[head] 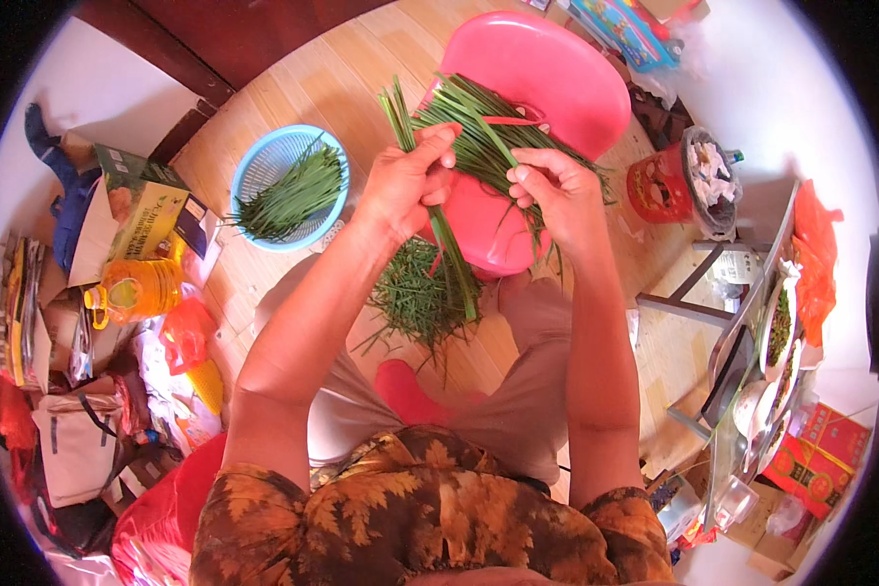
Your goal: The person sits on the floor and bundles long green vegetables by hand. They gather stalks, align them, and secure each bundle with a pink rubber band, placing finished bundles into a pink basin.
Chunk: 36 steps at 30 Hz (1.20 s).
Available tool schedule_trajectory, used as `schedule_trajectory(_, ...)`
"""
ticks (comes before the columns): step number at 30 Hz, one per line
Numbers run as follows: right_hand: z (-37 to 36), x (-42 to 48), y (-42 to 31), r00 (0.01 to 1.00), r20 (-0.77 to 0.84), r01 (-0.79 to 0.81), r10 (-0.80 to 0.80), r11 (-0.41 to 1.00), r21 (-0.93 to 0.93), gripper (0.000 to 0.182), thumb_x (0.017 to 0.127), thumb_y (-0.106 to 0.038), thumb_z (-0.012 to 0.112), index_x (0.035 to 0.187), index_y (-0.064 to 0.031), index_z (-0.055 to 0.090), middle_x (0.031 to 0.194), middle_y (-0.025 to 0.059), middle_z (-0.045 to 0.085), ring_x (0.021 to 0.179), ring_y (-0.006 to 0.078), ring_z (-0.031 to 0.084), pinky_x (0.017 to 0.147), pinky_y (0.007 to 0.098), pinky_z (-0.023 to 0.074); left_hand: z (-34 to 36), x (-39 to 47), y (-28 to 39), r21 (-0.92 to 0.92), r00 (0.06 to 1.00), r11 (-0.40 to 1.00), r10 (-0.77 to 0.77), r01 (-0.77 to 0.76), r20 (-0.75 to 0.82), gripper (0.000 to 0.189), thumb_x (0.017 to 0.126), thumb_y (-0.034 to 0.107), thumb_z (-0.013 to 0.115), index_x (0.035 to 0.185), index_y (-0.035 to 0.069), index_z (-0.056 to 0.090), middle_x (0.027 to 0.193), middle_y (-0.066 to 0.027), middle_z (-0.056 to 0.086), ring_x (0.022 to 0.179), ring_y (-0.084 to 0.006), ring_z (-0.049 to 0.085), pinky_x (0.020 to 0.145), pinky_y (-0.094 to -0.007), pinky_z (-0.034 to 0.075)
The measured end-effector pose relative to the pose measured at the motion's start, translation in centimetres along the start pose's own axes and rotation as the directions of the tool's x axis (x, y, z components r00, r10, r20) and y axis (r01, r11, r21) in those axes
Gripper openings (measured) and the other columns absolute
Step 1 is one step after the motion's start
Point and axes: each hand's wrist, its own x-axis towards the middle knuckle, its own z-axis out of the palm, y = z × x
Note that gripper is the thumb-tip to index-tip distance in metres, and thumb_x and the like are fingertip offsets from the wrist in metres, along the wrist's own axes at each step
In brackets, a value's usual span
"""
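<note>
My left hand grips a small bunch of long green chives, stem ends up and leaf tips hanging down. Between the thumb and fingers of my right hand is a chive stalk that slants up to the left. Behind both hands a larger pile of chives with a red tie lies on the seat of a pink plastic chair. Below my left hand, a heap of loose green trimmings lies on the wooden floor between my legs.
A blue plastic basket with chives stands on the floor at the left. Beyond it are a carton and an oil bottle. At the right are a red waste bin and a glass table bearing dishes.
</note>
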Motion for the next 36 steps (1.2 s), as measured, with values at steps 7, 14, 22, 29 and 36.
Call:
schedule_trajectory(7,1.0,-0.7,-0.2,0.999,0.043,0.032,-0.032,0.999,-0.004,0.015,0.076,-0.003,0.055,0.091,0.0018,0.057,0.073,0.0047,0.059,0.061,0.0082,0.054,0.055,0.0204,0.0447,0.7,-0.2,0.6,0.034,0.996,0.995,0.09,-0.09,-0.014,0.019,0.08,0.021,0.056,0.091,0.005,0.056,0.062,0.0039,0.046,0.041,-0.0021,0.025,0.038,-0.018,0.017)
schedule_trajectory(14,1.7,-0.7,-0.3,0.996,0.091,0.013,-0.011,1.0,-0.024,0.014,0.077,-0.006,0.056,0.089,0.0023,0.057,0.07,0.004,0.058,0.059,0.0075,0.053,0.054,0.0199,0.0438,0.6,-0.5,1.5,0.034,0.99,0.99,0.138,-0.138,0.007,0.019,0.082,0.022,0.054,0.09,0.005,0.056,0.061,0.0044,0.044,0.041,-0.0027,0.024,0.038,-0.0183,0.017)
schedule_trajectory(22,1.7,-1.0,-0.4,0.99,0.137,-0.046,0.042,0.999,0.025,0.011,0.079,-0.008,0.055,0.083,0.0025,0.055,0.066,0.0025,0.055,0.055,0.0066,0.05,0.05,0.0197,0.0418,-1.2,-0.1,3.9,-0.032,0.962,0.961,0.274,-0.274,-0.007,0.019,0.083,0.022,0.051,0.091,0.005,0.055,0.062,0.0029,0.043,0.042,-0.0038,0.023,0.04,-0.0183,0.019)
schedule_trajectory(29,1.5,-1.0,-0.5,0.99,0.127,-0.064,0.064,0.998,-0.007,0.013,0.079,-0.01,0.054,0.083,0.0025,0.055,0.065,0.0026,0.054,0.052,0.0065,0.049,0.047,0.0197,0.0408,-2.2,-0.1,5.2,-0.079,0.95,0.947,0.308,-0.311,-0.045,0.019,0.084,0.022,0.05,0.092,0.005,0.053,0.064,0.0031,0.043,0.042,-0.0031,0.024,0.039,-0.0176,0.02)
schedule_trajectory(36,1.4,-1.0,-0.6,0.99,0.124,-0.074,0.074,0.997,-0.003,0.012,0.078,-0.01,0.054,0.081,0.0017,0.055,0.065,0.0021,0.054,0.051,0.0062,0.048,0.046,0.0195,0.0399,-3.3,0.1,6.3,-0.195,0.946,0.925,0.317,-0.325,-0.072,0.017,0.085,0.02,0.048,0.092,0.005,0.051,0.063,0.0021,0.042,0.042,-0.0033,0.023,0.038,-0.0176,0.019)
